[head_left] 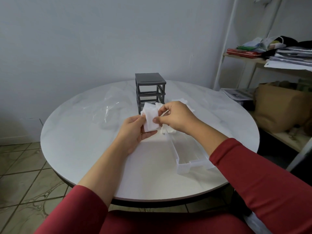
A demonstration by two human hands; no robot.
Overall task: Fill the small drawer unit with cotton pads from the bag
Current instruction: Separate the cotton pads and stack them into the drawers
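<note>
A small stack of white cotton pads (150, 118) is held above the table between both hands. My left hand (135, 130) grips the stack from below and the left. My right hand (175, 116) pinches its right edge with thumb and fingers. Behind them stands the dark grey drawer unit (149, 88), its slots without drawers. A clear plastic drawer (190, 156) lies on the table under my right forearm, with several cotton pads (168, 130) at its far end. More pads (184, 101) lie right of the unit. The clear plastic bag (111, 107) lies crumpled at the left.
The round white table (84, 149) stands near a pale wall. A shelf at the right holds papers (293, 58) and a brown paper bag (278, 108). Tiled floor shows at the lower left.
</note>
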